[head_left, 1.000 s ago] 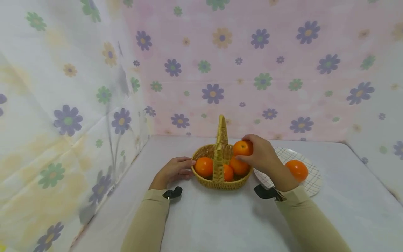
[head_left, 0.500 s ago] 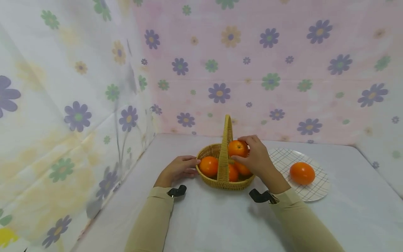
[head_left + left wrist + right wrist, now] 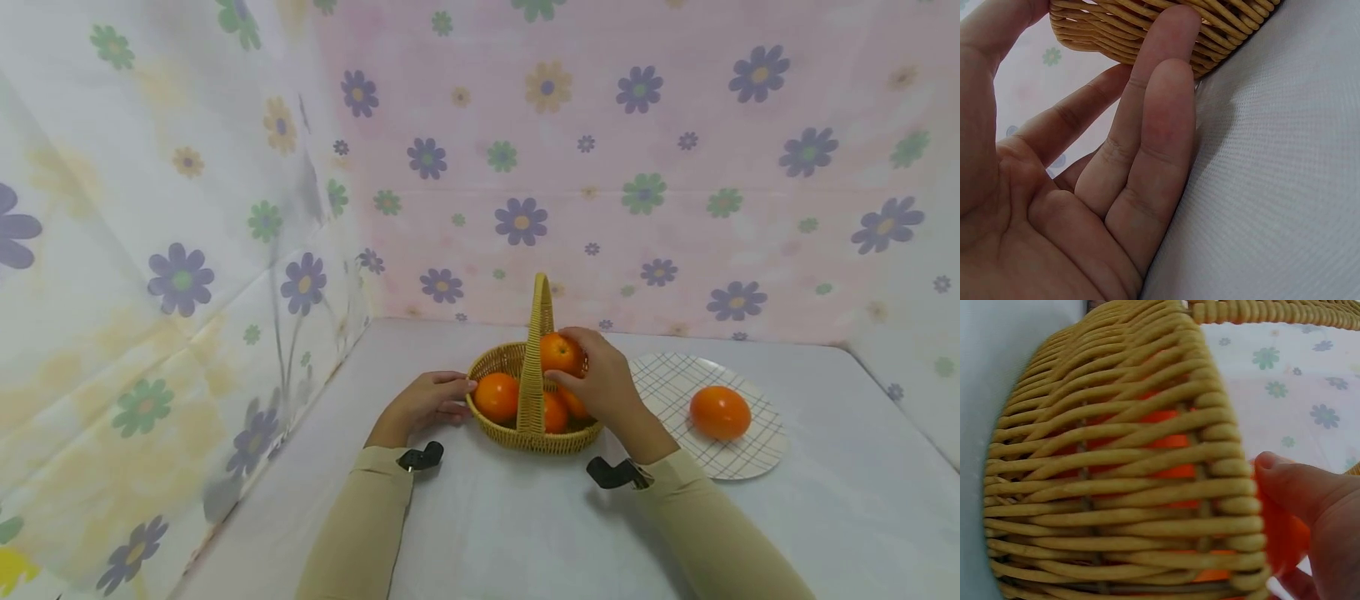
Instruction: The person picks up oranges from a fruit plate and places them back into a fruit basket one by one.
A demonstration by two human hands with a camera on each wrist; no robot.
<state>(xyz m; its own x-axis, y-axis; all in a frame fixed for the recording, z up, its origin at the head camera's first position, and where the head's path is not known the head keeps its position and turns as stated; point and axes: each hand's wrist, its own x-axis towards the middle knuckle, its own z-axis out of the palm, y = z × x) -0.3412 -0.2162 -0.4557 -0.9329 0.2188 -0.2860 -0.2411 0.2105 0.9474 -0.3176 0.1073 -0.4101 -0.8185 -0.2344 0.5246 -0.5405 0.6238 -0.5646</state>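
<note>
In the head view, a yellow wicker basket [image 3: 534,367] with a tall arched handle stands on the table, several oranges inside. My right hand [image 3: 606,379] holds an orange [image 3: 559,353] over the basket's right half, thumb in front and fingers behind it. Below it lie other oranges, one partly under that hand. A further orange [image 3: 497,397] lies left of the handle. My left hand [image 3: 427,402] grips the basket's left rim with its thumb; in the left wrist view its fingers [image 3: 1169,125] lie against the woven side. The right wrist view shows the thumb [image 3: 1297,484] on the orange beyond the rim.
Right of the basket, a white plate [image 3: 761,450] with a grid pattern bears another shiny orange fruit [image 3: 720,412]. A white cloth covers the table [image 3: 487,525]. Flower-printed curtains [image 3: 457,242] stand at the back and sides.
My right hand has moved left and slightly down with the orange, further in over the basket toward the handle. The left hand keeps its place at the rim. The head view has shifted slightly.
</note>
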